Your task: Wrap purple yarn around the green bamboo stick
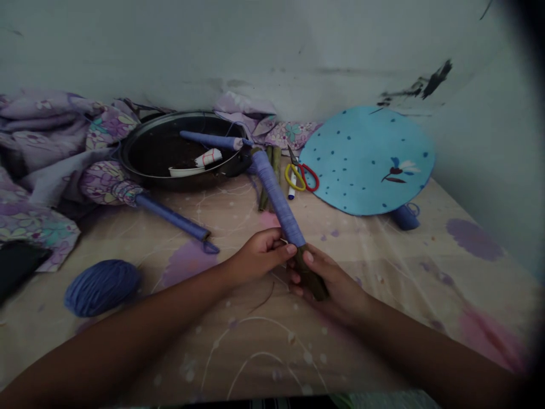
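A stick wrapped in blue-purple yarn (279, 199) slants across the middle, its lower end bare, brown-green wood. Round that bare end my right hand (327, 278) is closed, thumb on top. My left hand (264, 255) pinches at the lower edge of the wrapping with thumb and fingers; whether a loose strand lies between them is too small to tell. On the left of the cloth-covered table rests a ball of blue yarn (102, 287). Another yarn-wrapped stick (174, 217), with floral fabric tied round its far end, lies beyond my left forearm.
A dark round pan (149, 175) at the back holds a blue wrapped piece (208, 140) and a white roll. Scissors (294, 177), a marker (292, 192) and bare sticks (276, 165) lie right of it. A blue oval board (361, 165) leans on a small blue spool (405, 218).
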### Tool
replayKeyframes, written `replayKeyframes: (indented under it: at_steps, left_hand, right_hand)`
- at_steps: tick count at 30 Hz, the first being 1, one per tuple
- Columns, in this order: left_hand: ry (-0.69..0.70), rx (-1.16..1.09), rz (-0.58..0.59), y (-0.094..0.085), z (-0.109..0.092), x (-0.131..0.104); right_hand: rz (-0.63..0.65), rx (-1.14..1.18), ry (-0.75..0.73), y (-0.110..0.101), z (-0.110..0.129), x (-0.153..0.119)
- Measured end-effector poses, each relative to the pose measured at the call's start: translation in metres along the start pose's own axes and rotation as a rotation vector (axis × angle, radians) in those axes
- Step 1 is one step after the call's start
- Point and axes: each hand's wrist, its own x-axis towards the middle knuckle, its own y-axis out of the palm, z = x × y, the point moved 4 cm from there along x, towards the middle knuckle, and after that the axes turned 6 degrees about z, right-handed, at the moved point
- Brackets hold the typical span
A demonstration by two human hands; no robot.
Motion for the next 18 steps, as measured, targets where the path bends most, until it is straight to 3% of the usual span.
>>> replayKeyframes:
  at_steps: [9, 18]
  left_hand:
    - [-0.017, -0.103, 0.013, 0.0031, -0.0006, 0.0001]
    - [0.016, 0.023, -0.006, 0.0007, -0.0053, 0.0011]
  right_hand:
    - [0.013, 0.061, 0.019, -0.0029, -0.0023, 0.0023]
    - [0.022, 0.113, 0.081, 0.0015, -0.0021, -0.0004]
